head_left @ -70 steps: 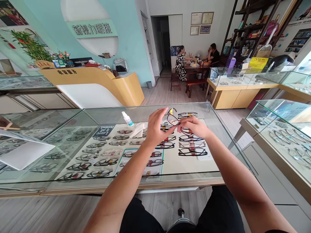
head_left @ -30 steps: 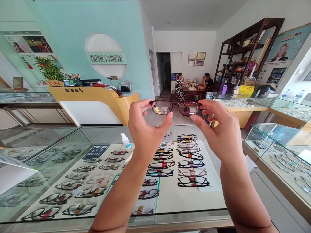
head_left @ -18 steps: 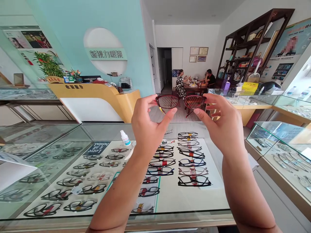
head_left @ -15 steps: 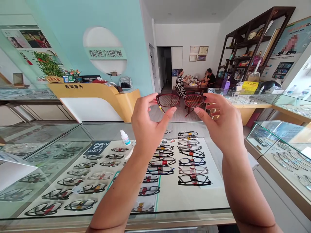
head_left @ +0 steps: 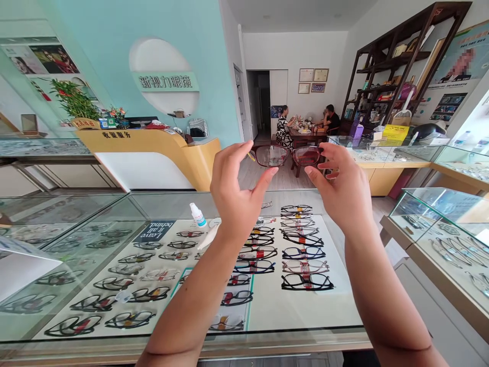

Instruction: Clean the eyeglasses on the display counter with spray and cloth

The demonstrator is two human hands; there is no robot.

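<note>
Dark red framed eyeglasses with tinted-looking lenses are held up at chest height above the display counter. My left hand has its index fingertip at the left hinge, beside a yellowish temple arm, with the thumb near the lower rim. At the other end, my right hand pinches the right corner of the frame between index finger and thumb; its other fingers are loosely curled. Beneath them, rows of eyeglasses lie in the glass counter. A small white bottle stands behind my left forearm.
A card with printed words lies among the frames on the left. Another glass case stands at right. Beyond are a wooden reception desk, a dark shelf and two people seated at a table.
The eyeglasses have shifted slightly right and turned a little, and the lenses look lighter. My right hand has moved slightly left; the view has tilted a little.
</note>
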